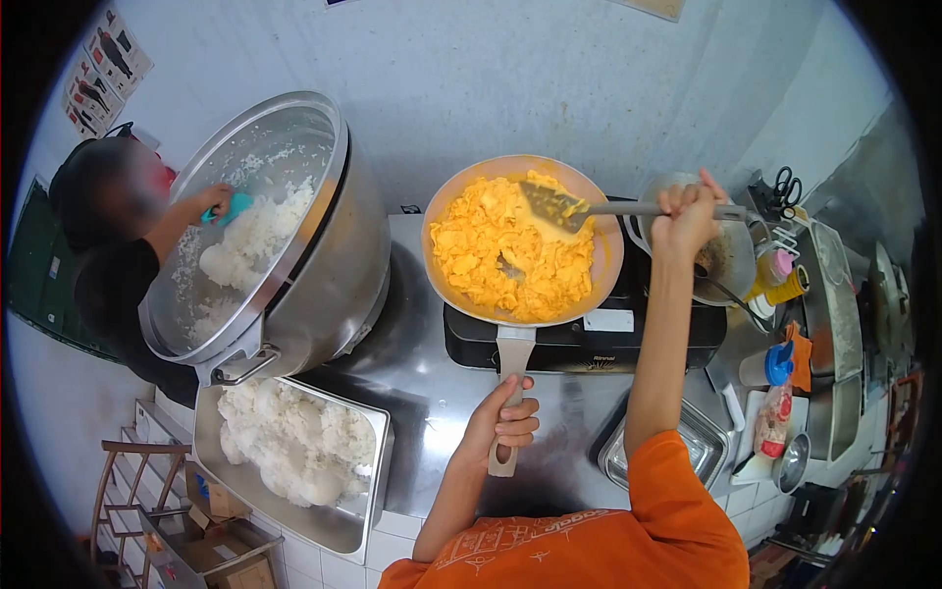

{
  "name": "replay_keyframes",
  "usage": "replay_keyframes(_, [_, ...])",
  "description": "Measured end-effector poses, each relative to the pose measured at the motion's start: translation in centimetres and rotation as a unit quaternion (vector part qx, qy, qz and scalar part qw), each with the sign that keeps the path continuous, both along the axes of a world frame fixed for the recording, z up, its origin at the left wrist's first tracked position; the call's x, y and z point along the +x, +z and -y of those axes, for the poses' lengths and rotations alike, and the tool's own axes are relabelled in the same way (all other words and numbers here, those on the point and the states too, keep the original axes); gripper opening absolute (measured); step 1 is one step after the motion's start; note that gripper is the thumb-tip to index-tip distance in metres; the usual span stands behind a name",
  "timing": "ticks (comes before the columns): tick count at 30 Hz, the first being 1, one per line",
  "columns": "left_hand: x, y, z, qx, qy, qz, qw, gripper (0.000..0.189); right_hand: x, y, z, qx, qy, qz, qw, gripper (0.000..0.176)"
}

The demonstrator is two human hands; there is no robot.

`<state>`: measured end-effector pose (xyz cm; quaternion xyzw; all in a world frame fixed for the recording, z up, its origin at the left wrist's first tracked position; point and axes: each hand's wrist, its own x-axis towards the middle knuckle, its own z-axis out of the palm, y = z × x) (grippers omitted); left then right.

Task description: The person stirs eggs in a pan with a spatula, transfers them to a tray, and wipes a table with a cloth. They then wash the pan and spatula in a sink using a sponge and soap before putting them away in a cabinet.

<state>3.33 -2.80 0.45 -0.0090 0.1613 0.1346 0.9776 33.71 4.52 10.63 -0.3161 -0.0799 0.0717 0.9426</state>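
Note:
A frying pan [611, 257] full of scrambled eggs [466, 245] sits on a black gas stove [491, 344]. My left hand [501, 422] is closed around the pan's beige handle [515, 358], below the pan. Above the stove's right side, my right hand [684, 214] grips the grey handle of a spatula [648, 208]. The spatula's flat head rests at the upper right of the eggs, with bits of egg on it. A small dark patch of pan bottom shows among the eggs.
At left, a person's hand [218, 201] holds a turquoise scoop [234, 208] in a big tilted rice pot [329, 250]. A metal tray [378, 461] of rice stands below it. Right of the pan are another pot [728, 260], scissors [786, 187], bottles and a steel container [702, 432].

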Motion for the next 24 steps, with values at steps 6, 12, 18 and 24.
replay_keyframes(6, [0.1,-0.4,-0.1,0.006,-0.001,0.031,0.999,0.022,-2.7,-1.6,-0.3,-0.049,0.071,0.172,0.981,0.014])
replay_keyframes(12, [0.2,-0.5,0.0,0.005,0.002,0.021,1.000,0.023,-6.2,-6.9,3.4,-0.101,0.236,0.338,0.905,0.018])
replay_keyframes(18, [0.1,-0.5,0.0,-0.001,0.014,0.035,0.999,0.023,-5.5,-0.4,2.0,-0.106,0.268,0.297,0.911,0.019])
replay_keyframes(24, [0.1,-0.2,-0.1,0.008,0.012,0.031,0.999,0.023,-8.2,-5.1,-0.9,-0.132,0.146,0.366,0.909,0.023])
